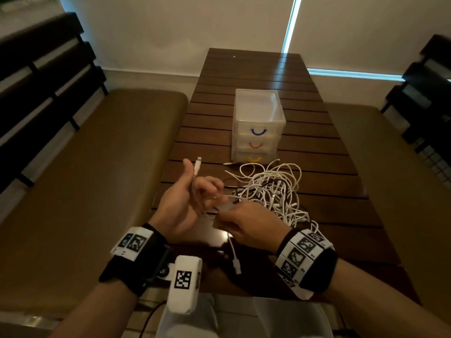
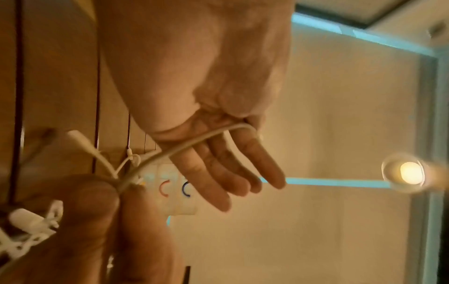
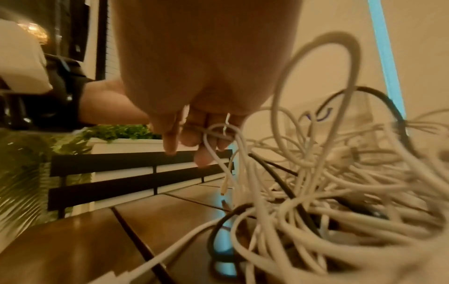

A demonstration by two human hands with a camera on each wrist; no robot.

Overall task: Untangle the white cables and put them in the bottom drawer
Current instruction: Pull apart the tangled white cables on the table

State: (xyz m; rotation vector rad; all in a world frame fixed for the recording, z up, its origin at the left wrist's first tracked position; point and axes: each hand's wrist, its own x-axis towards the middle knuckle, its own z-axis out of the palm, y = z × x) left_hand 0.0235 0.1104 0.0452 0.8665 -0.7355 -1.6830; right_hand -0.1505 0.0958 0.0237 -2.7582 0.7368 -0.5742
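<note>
A tangled pile of white cables (image 1: pixel 273 189) (image 3: pixel 328 192) lies on the wooden table (image 1: pixel 244 76), in front of a clear three-drawer unit (image 1: pixel 258 113) (image 2: pixel 175 199). Its bottom drawer, with a yellow handle (image 1: pixel 254 159), is closed. My left hand (image 1: pixel 185 203) (image 2: pixel 218 163) holds one white cable (image 1: pixel 195 176) (image 2: pixel 194 142) between thumb and forefinger, plug end up; the cable loops over the forefinger and the other fingers are straight. My right hand (image 1: pixel 249 223) (image 3: pixel 194 76) pinches the same cable close by, beside the pile. Another plug end (image 1: pixel 236 267) hangs below it.
Black cables (image 3: pixel 286 184) run through the white pile. One loose plug (image 1: pixel 228 164) lies by the drawer unit's front. Cushioned benches flank the table on the left (image 1: pixel 97 167) and right (image 1: pixel 390 191). A planter with greenery (image 3: pixel 121 134) stands behind the left bench.
</note>
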